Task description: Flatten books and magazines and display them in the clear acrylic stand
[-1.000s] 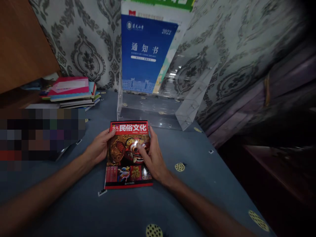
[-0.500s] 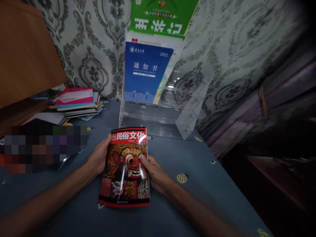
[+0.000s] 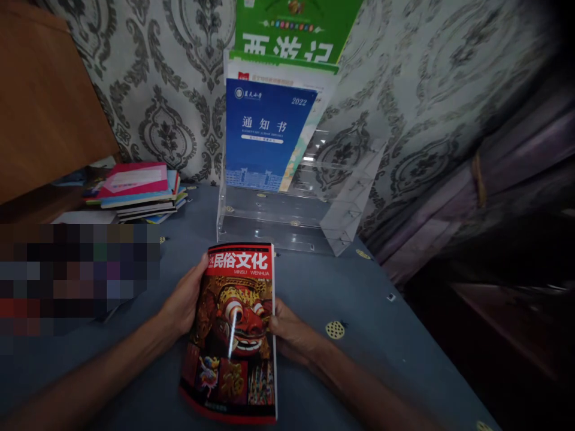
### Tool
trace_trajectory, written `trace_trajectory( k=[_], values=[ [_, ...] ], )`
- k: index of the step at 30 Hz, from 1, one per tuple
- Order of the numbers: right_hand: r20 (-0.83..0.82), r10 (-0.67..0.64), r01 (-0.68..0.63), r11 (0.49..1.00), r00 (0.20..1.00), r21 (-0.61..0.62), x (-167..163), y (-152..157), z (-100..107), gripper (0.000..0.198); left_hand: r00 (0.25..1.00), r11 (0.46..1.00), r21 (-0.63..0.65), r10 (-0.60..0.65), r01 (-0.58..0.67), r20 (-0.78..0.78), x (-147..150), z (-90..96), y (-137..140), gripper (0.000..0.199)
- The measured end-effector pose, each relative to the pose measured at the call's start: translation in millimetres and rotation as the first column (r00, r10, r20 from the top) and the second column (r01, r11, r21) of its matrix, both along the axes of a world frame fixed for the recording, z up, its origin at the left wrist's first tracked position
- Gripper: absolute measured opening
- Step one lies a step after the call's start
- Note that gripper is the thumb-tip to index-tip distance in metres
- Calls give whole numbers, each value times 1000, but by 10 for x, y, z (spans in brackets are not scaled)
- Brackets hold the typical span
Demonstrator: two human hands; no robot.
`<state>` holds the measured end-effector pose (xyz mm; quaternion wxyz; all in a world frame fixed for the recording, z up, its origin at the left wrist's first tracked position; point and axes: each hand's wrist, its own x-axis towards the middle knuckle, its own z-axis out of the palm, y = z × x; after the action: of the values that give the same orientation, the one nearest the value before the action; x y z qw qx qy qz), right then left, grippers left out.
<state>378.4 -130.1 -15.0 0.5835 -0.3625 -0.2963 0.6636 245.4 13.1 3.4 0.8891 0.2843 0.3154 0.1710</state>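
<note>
A glossy book (image 3: 245,311) with a red title band and a fierce mask on its cover is held up in front of me, its lower end toward me. My left hand (image 3: 187,296) grips its left edge, with most fingers hidden behind the cover. On the opposite edge, my right hand (image 3: 290,329) is closed, thumb at the page edge and other fingers largely out of sight. Beyond the book stands a clear acrylic rack (image 3: 345,218). It holds a blue booklet (image 3: 265,155) in front and a green book (image 3: 287,27) behind.
Several books are stacked, a pink one (image 3: 135,178) on top, at the back left beside a brown wooden panel (image 3: 49,102). A blurred-out patch covers the left side. The blue-grey tablecloth (image 3: 368,347) ends at a right edge, near a curtain (image 3: 449,209).
The book has come nearer and lower in view, its cover tilting so the right page edge shows. My right thumb has slid off the cover to that edge.
</note>
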Motion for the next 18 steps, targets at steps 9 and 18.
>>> trace_trajectory(
  k=[9,18],
  values=[
    [24,-195,197,967,980,-164,25,41,-23,53,999,999,36,32,-32,-12,6,-53,89,48],
    [-16,-242,230,941,970,-248,15,69,26,49,940,859,437,331,-266,-80,29,-154,138,40]
  ],
)
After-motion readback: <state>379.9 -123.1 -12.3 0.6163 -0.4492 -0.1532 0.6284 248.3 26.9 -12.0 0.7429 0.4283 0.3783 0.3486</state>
